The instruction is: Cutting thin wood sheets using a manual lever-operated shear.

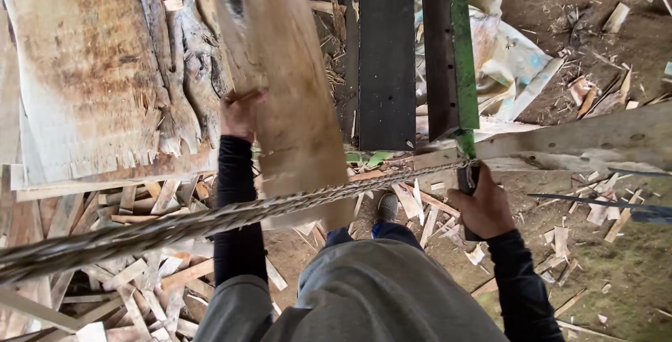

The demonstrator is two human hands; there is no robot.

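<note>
Black long sleeves (234,195), grey trousers (364,293), grey shoe (387,207) (one visible).

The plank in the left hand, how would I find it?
Start at the big rough veneer sheet on the left. Just right of it, the left hand holds a pale, smooth plank, far narrower than that sheet and crossed low down by a twisted rope.

My left hand (240,112) on veneer strip (283,83), veneer sheet (84,69) left of it; right hand (483,205) on cutter lever (462,55); offcuts (140,286) on ground below.
</note>
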